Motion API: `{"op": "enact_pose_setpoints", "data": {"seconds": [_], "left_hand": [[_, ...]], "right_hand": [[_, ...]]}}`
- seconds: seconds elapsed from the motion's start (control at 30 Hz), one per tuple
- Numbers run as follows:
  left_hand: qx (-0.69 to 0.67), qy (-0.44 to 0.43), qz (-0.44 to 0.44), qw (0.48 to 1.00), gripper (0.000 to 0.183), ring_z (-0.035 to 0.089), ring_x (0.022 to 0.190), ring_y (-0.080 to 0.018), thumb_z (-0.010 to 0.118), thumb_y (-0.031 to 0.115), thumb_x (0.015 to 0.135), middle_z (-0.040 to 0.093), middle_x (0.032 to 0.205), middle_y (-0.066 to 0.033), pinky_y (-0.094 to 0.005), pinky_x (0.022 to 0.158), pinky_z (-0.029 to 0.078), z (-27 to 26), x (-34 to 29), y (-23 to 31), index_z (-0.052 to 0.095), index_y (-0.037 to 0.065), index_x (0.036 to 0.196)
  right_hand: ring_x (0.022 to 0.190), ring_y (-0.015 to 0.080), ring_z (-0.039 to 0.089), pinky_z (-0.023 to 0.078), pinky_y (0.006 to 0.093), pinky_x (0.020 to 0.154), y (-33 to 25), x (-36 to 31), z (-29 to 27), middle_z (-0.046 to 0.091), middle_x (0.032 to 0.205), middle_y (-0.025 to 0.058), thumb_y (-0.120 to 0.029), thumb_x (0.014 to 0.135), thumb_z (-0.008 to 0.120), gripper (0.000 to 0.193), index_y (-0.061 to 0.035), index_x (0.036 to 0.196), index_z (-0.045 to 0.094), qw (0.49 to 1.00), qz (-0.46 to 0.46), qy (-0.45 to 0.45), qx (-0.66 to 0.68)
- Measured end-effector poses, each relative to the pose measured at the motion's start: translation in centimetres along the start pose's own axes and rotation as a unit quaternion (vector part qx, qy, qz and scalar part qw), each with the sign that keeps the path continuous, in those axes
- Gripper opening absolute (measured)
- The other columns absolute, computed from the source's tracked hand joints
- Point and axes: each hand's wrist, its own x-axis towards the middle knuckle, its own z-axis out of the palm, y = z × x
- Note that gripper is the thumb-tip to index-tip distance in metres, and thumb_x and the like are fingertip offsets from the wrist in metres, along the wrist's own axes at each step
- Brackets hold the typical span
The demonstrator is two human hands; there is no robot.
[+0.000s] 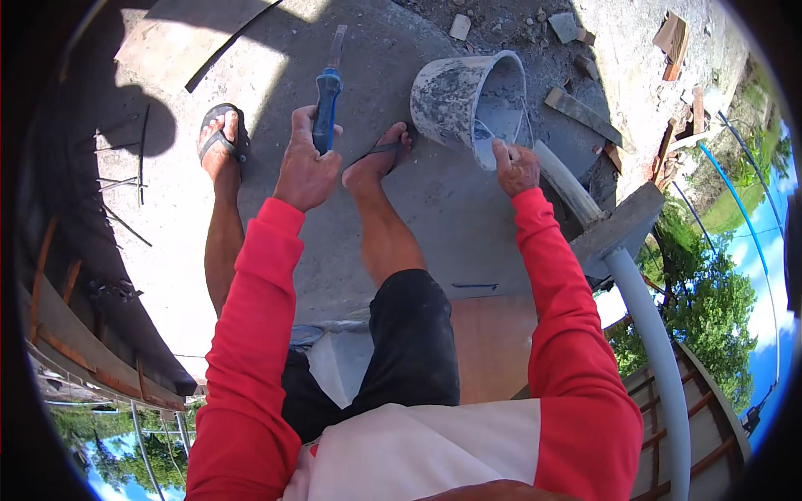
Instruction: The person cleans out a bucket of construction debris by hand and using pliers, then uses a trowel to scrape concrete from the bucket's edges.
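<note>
My left hand (307, 167) is closed around the blue handle of a narrow-bladed hand tool (327, 104). Its thin, flat, pale end points up and away from me; the tool's exact kind is unclear. My right hand (515, 167) grips the thin wire handle of a bucket (447, 96) smeared with grey and white. The bucket tilts with its mouth toward the right hand, and grey residue coats the inside. It stands beyond my right foot (380, 159), which wears a dark flip-flop.
Beneath me is a concrete floor (351, 225). Rubble and a wood offcut (585, 117) lie beyond the bucket to the right. Close to my right arm stand a grey post (647, 351) and a slab-like block (622, 221). Thin dark rods (142, 154) lie at left.
</note>
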Motion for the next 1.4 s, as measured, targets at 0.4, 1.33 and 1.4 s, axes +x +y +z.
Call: {"op": "enact_pose_setpoints", "data": {"seconds": [0.4, 1.33, 1.4], "left_hand": [[0.041, -0.207, -0.021, 0.977, 0.038, 0.042, 0.077, -0.0319, 0.044, 0.005, 0.057, 0.039, 0.079, -0.0175, -0.0345, 0.071, 0.035, -3.7, -5.6, 1.2, 0.038, -0.002, 0.094], [0.134, -0.08, 0.012, 0.988, 0.032, 0.046, 0.064, -0.0317, 0.051, 0.007, 0.066, 0.044, 0.072, -0.0183, -0.0361, 0.061, 0.038, -0.3, -2.0, 1.7, 0.038, 0.0, 0.095], [0.091, -0.008, 0.062, 0.994, 0.031, 0.046, 0.061, -0.0221, 0.054, 0.008, 0.067, 0.044, 0.071, -0.0125, -0.0308, 0.058, 0.039, -1.9, -1.8, 3.6, 0.039, 0.001, 0.094]], "right_hand": [[0.046, 0.0048, 0.028, 0.022, 0.0261, 0.041, -2.7, -2.4, -0.8, 0.032, 0.047, -0.0056, -0.022, 0.079, 0.049, 0.038, -0.0033, 0.047, 0.039, 0.912, 0.168, 0.024, 0.373], [0.059, 0.036, 0.048, 0.037, 0.0382, 0.053, -7.8, 3.2, 1.1, 0.052, 0.065, 0.0168, -0.025, 0.081, 0.04, 0.025, -0.0044, 0.075, 0.052, 0.978, 0.014, 0.126, 0.164], [0.065, 0.0375, 0.05, 0.038, 0.041, 0.055, -8.1, 3.8, 0.7, 0.052, 0.067, 0.0182, -0.024, 0.082, 0.041, 0.022, -0.0045, 0.079, 0.05, 0.981, 0.003, 0.11, 0.16]]}}
